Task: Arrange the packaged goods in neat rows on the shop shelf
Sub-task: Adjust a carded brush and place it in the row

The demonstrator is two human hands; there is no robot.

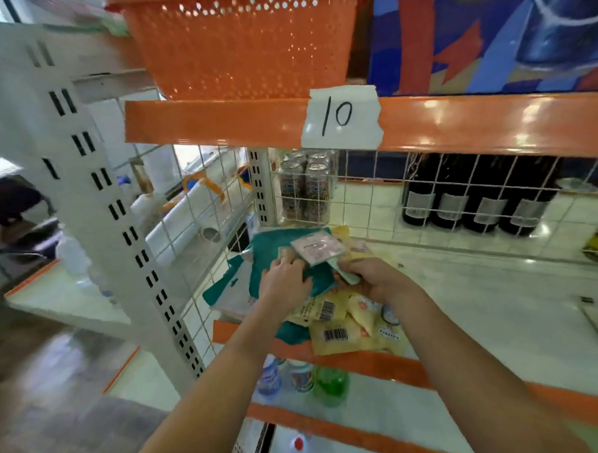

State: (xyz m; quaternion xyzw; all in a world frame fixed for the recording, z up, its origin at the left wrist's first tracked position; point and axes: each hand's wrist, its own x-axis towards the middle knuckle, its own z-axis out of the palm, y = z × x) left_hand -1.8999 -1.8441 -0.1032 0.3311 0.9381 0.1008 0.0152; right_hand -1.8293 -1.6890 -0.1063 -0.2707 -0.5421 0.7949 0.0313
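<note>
Pink packet (318, 247) pinched between left hand (283, 278) and right hand (375, 277).

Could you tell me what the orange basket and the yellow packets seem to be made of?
Basket: likely moulded plastic, matte, with rows of punched holes. Yellow packets: probably soft plastic film, slightly glossy and crinkled, with printed barcodes.

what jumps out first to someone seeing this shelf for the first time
The white paper label marked 10 taped on the orange shelf edge, with an orange perforated basket above it. Below, the left hand and right hand work a jumbled pile of teal and yellow packets at the shelf's front left.
</note>
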